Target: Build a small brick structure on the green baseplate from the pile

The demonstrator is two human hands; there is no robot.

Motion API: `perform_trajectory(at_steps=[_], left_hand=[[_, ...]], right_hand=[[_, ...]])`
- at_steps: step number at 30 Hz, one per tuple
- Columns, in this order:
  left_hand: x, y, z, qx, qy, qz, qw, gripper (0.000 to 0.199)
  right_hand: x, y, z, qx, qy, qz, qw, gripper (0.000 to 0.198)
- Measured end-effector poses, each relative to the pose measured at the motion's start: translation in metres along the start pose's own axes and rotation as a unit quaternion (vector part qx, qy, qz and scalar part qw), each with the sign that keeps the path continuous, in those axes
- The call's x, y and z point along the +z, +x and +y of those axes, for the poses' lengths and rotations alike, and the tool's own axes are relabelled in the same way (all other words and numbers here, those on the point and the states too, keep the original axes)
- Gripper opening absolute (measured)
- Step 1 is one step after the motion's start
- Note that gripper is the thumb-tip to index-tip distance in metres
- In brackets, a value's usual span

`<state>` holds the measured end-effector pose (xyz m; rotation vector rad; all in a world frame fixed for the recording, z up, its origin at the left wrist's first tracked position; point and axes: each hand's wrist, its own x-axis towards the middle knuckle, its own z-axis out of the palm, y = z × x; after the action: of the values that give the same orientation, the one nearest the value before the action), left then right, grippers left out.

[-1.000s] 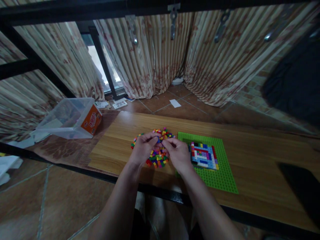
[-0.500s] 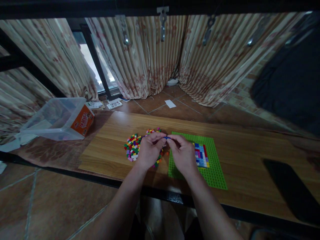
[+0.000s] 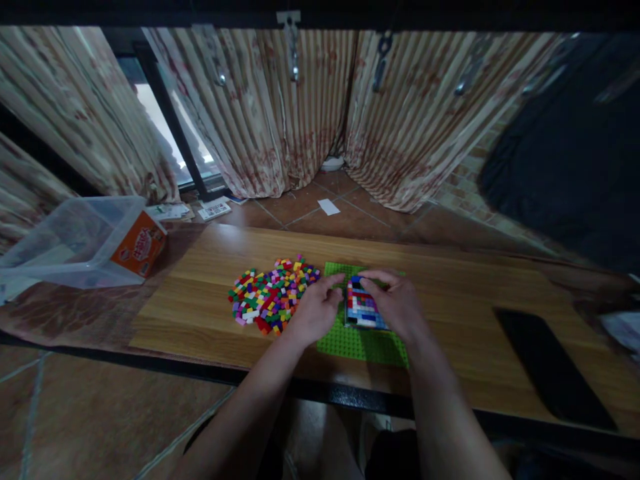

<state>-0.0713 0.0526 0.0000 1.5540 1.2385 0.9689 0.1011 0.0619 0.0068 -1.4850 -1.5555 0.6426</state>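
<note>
On a green studded baseplate (image 3: 340, 343) stands a low square build of small bricks (image 3: 367, 308), in blue, white, red and other colours. At its far edge sits a dark blue brick (image 3: 355, 280), and the thumb and index finger of my right hand (image 3: 397, 303) close around it. That hand covers the build's right part. To the left of the build, my left hand (image 3: 320, 308) hovers over the baseplate edge, index finger and thumb apart, with nothing seen between them. Beside it lies a pile of loose coloured bricks (image 3: 273, 293).
A clear plastic bin (image 3: 75, 270) with an orange label stands at the left. Toward the right end of the wooden board (image 3: 465, 333) lies a black flat object (image 3: 553, 370). Striped curtains (image 3: 310, 120) hang beyond the table; a white paper (image 3: 329, 207) rests on the tiled floor.
My hands held a blue brick together between the pile and baseplate. Now the right hand has it at the build's far edge, and the left has come away. The view has turned right.
</note>
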Motion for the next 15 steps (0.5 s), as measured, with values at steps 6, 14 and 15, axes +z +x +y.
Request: perform_trajectory(at_steps=[6,14,15], left_hand=[[0.0042,-0.0017,0.0038,0.024,0.019,-0.010,0.999,0.038],[0.0056,-0.0063,0.0077,0.056,0.100,-0.017,0.993,0.041],[0.0060,-0.0067,0.0076,0.061,0.109,-0.019,0.992,0.041]], right_hand=[[0.0045,-0.0003,0.0064,0.033,0.013,-0.018,0.999,0.019],[0.0035,0.0005,0.0048,0.038,0.003,-0.030,0.999,0.019],[0.0034,0.0006,0.0044,0.035,0.002,-0.034,0.999,0.019]])
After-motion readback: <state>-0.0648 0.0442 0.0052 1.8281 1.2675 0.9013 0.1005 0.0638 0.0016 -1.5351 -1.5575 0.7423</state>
